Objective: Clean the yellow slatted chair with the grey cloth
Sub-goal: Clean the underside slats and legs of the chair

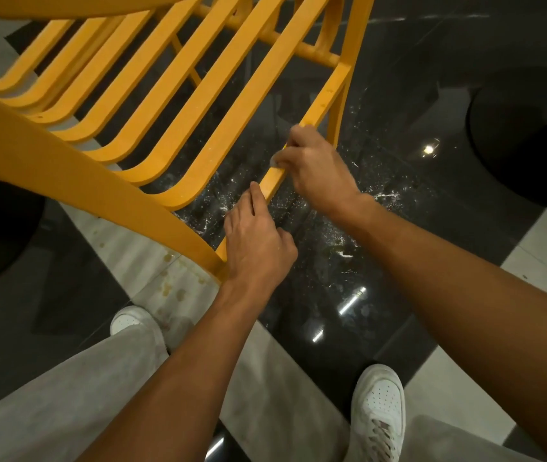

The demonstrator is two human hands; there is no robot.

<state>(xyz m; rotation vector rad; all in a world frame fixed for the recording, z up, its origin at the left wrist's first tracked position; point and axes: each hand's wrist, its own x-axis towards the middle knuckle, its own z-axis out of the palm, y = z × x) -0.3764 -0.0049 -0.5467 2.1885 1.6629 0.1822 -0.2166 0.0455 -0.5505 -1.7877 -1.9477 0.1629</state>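
Note:
The yellow slatted chair (172, 105) fills the upper left, tipped so its slats run diagonally over the floor. My left hand (257, 241) grips the lower end of the rightmost slat, near where it meets the curved frame. My right hand (315, 168) is closed around the same slat higher up. Only a small pale edge of the grey cloth (275, 161) peeks out under its fingers; the rest is hidden in the hand.
The glossy black floor (332, 288) under the chair is speckled with white crumbs and dust. Pale tiles (178, 288) carry yellowish stains. A dark round table base (525, 135) stands at right. My white shoes (379, 405) and grey trousers (48, 401) are below.

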